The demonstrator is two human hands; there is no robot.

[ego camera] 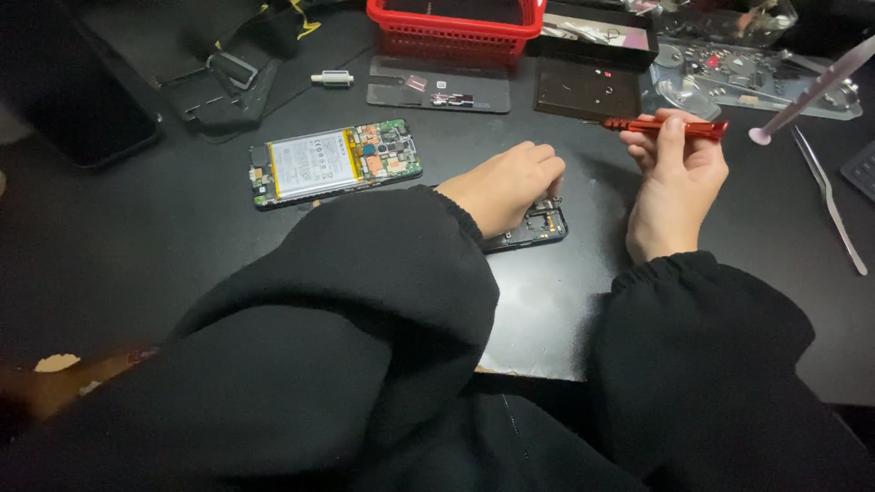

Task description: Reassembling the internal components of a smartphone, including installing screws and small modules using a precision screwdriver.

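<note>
Black sleeves [365, 364] nearest; left hand [503, 187] fingers curled, pressing on dark phone frame [538, 226]. Right hand [676, 178] pinches red screwdriver [663, 127]. Opened phone [335, 162] lies far left.

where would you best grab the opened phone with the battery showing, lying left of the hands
Take the opened phone by its two long edges, probably near the middle beside the battery, coming down from above. It lies flat on the black mat with its circuit side up, so fingers on the thin side rails stay off the exposed board. Both long edges are free; the left hand and right hand are elsewhere.
</note>
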